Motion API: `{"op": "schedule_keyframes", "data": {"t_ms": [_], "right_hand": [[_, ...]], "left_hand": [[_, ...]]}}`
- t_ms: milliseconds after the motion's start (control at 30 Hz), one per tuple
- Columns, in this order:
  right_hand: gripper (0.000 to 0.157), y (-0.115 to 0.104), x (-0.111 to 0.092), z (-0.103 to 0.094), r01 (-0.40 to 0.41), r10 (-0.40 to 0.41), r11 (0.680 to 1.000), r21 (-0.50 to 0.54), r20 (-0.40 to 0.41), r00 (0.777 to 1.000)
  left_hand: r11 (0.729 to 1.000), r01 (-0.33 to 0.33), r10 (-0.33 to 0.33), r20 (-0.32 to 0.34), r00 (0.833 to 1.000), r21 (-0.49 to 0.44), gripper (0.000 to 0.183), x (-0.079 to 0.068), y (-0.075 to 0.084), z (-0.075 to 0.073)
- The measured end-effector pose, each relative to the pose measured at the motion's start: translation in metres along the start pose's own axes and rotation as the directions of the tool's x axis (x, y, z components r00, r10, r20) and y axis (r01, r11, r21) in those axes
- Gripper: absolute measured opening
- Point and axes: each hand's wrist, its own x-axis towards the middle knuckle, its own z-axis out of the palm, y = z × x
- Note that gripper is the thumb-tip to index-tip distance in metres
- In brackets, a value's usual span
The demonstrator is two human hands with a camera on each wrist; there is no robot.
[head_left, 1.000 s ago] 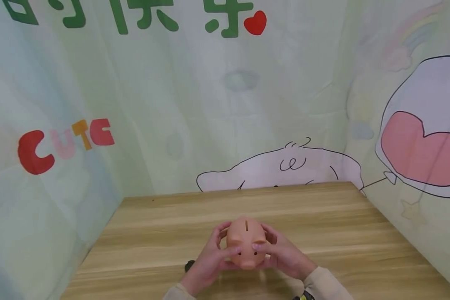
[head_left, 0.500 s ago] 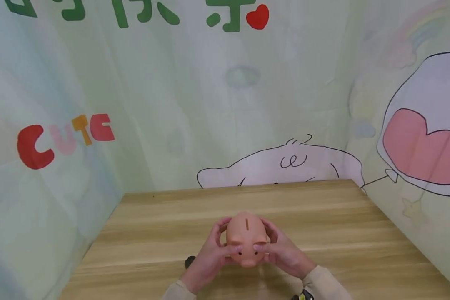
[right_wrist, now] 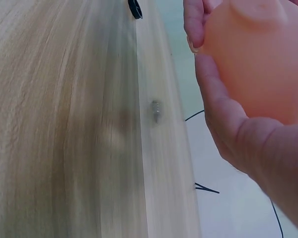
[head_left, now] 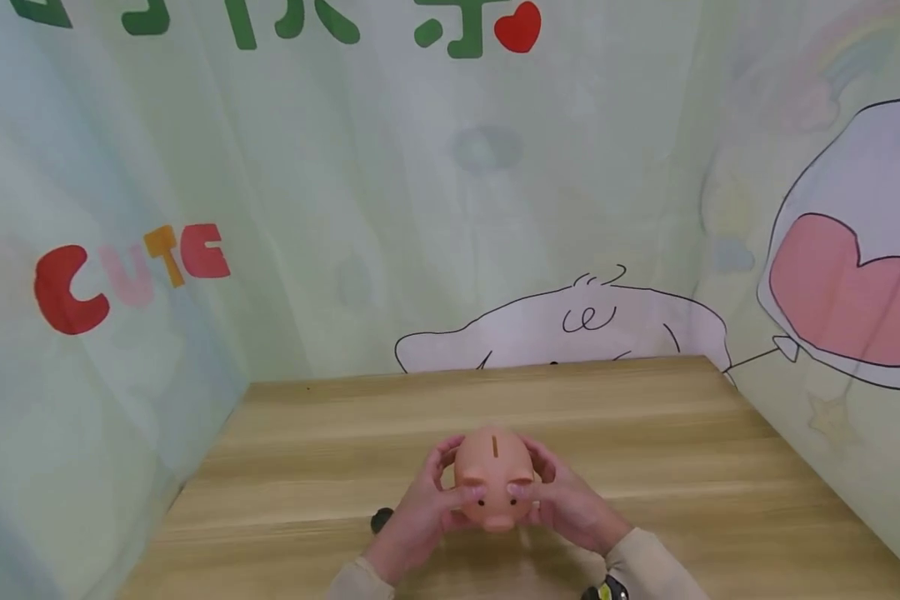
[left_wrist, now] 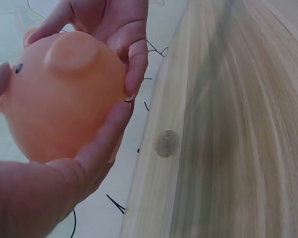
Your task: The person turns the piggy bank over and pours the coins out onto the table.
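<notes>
A peach-pink piggy bank [head_left: 495, 467] is held between both hands at the middle of the table, its snout toward me and its coin slot on top. My left hand [head_left: 429, 508] grips its left side, thumb beside one eye, fingers wrapped round behind. On the other side my right hand [head_left: 566, 504] mirrors this, thumb by the other eye. The left wrist view shows the piggy bank [left_wrist: 69, 99] clear of the tabletop, with fingers curled under it. In the right wrist view, the piggy bank [right_wrist: 260, 64] is cut off by the frame edge.
The wood-grain table [head_left: 330, 450] spreads around the hands, bordered by printed cloth walls [head_left: 330, 208]. A small round greyish spot [left_wrist: 167, 144] shows on the wood in the left wrist view. Black devices sit by the left wrist [head_left: 381, 520] and the right sleeve [head_left: 606, 588].
The head view has tilted down slightly, so the background sits a little higher. Both hands keep the same grip on the piggy bank.
</notes>
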Motion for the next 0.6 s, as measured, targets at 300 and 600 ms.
{"op": "schedule_keyframes", "data": {"t_ms": [300,600], "right_hand": [[0.077,-0.002,-0.002,0.002,-0.041,0.041,0.999,0.003,-0.021,0.999],[0.063,-0.007,-0.001,-0.001,-0.125,0.124,0.990,0.068,0.015,0.992]], "left_hand": [[0.999,0.023,-0.023,-0.002,1.000,-0.023,0.077,0.000,-0.004,0.000],[0.993,0.116,-0.114,0.051,0.992,-0.028,0.079,-0.003,0.007,-0.008]]}}
